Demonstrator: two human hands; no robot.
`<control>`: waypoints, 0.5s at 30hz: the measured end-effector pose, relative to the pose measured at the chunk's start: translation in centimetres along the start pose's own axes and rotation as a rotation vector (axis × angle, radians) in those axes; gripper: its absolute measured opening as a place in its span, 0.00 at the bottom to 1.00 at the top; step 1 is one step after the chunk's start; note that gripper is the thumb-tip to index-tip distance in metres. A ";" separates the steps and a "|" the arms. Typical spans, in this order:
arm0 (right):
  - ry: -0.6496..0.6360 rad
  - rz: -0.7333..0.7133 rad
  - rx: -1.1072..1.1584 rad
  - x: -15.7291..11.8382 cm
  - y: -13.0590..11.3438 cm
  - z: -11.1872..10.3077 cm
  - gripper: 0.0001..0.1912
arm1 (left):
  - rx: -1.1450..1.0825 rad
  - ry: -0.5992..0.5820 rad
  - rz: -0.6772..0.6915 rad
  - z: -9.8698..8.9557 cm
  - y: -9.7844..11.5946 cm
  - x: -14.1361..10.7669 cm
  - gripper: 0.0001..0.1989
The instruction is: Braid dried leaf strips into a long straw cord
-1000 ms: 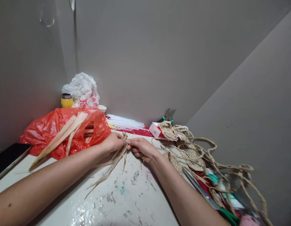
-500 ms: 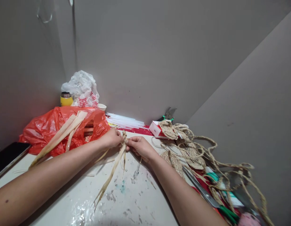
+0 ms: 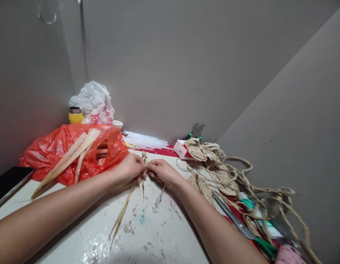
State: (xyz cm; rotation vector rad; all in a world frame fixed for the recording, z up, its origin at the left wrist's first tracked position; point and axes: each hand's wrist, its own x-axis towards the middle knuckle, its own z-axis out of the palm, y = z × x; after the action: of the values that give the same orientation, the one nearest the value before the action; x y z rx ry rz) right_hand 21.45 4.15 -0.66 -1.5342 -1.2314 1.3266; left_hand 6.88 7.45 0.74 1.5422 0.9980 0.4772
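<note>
Both hands meet over the white table (image 3: pixel 123 229). My left hand (image 3: pixel 134 167) pinches the left side of a small knotted braid of pale plant fibre (image 3: pixel 144 157). From the right, my right hand (image 3: pixel 161 171) grips the same braid between thumb and fingers. The knotted top pokes up above the fingertips. Loose fibre tails (image 3: pixel 122 216) hang below toward the near side of the table. Part of the braid is hidden by the fingers.
A red plastic bag (image 3: pixel 58 141) with flat fibre strips (image 3: pixel 73 154) on it lies left, beside a phone (image 3: pixel 10 183). Glue sticks (image 3: pixel 145 140) lie at the back. Coiled rope (image 3: pixel 222 178), pruning shears (image 3: pixel 196 132) and green-handled scissors (image 3: pixel 241 227) are at right.
My left hand has moved slightly right and now covers the upper part of the fibre strip at the braid. The view has shifted a little.
</note>
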 end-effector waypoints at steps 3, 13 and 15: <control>-0.074 0.050 0.117 -0.1 -0.2 -0.2 0.12 | 0.206 0.099 0.143 0.4 -0.5 -0.4 0.07; -0.093 0.088 0.364 0.3 0.4 -0.8 0.11 | 0.567 0.167 0.298 2.2 0.1 -4.6 0.05; -0.128 0.097 0.401 0.3 0.4 -1.1 0.11 | 0.667 0.048 0.359 2.0 0.2 -5.8 0.06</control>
State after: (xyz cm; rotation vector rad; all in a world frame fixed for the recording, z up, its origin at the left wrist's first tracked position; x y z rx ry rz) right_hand 22.59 4.42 -0.90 -1.2502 -0.9021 1.6416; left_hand 5.33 1.62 1.72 2.3415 0.9688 0.4513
